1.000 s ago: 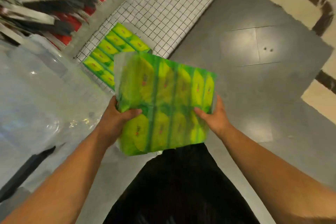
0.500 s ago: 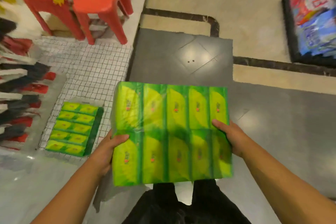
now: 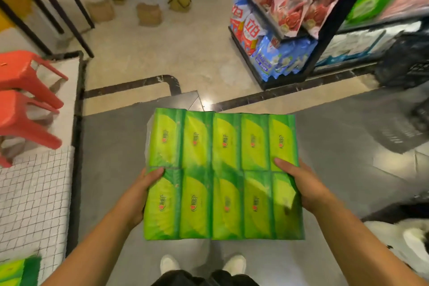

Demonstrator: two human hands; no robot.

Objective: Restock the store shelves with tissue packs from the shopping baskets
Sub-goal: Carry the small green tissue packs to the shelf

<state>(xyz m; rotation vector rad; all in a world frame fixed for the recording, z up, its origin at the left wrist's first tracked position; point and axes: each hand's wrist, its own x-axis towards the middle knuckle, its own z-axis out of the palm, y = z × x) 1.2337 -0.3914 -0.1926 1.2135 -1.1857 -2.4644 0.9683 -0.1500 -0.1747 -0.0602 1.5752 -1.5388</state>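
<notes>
now holding flat green plastic-wrapped tissue multipack (image 3: 222, 176) level in front of the body, above grey floor. gripping its left edge with left hand (image 3: 144, 193), thumb lying on the top face, fingers tucked underneath and hidden. gripping its right edge with right hand (image 3: 304, 188) the same way, thumb on top. closed on the pack from both sides, nothing else in either hand. wider side across the body, two rows of five packets facing up. further out: black metal store shelf (image 3: 325, 37) with bagged goods ahead and to the right, so nearer the right hand. probably calls for a turn right and a push forward, long side first. blurred dark mesh basket (image 3: 404, 127) at right edge, contents not readable. second green pack (image 3: 16, 271) on white grid-patterned platform (image 3: 34, 193) bottom left, red plastic stools (image 3: 25, 100) beyond it.
</notes>
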